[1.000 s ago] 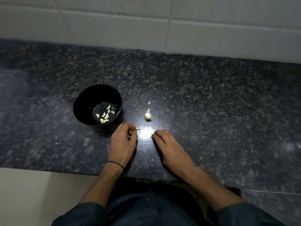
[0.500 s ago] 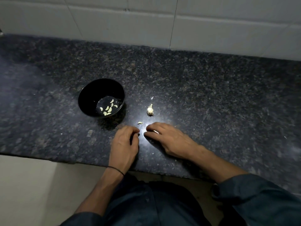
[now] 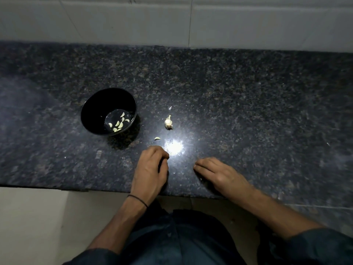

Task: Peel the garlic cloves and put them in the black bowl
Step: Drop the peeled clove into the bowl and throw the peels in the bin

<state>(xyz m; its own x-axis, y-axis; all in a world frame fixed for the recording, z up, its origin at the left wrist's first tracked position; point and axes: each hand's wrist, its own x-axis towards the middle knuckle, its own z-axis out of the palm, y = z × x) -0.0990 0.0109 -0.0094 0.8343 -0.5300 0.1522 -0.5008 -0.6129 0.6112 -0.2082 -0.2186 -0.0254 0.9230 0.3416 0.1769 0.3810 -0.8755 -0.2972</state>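
Left hand curled, cannot tell what it holds; right hand loose, empty. Peeled cloves are in the bowl; one loose clove and garlic head wait at twelve o'clock.

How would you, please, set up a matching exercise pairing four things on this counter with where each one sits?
Things:
1. black bowl
2. loose clove
3. garlic bulb
4. right hand

Places:
a. near the front edge of the counter
b. just beyond the left hand
c. farthest left, peeled cloves inside
d. right of the bowl, beyond the loose clove

Pairs: 1-c, 2-b, 3-d, 4-a
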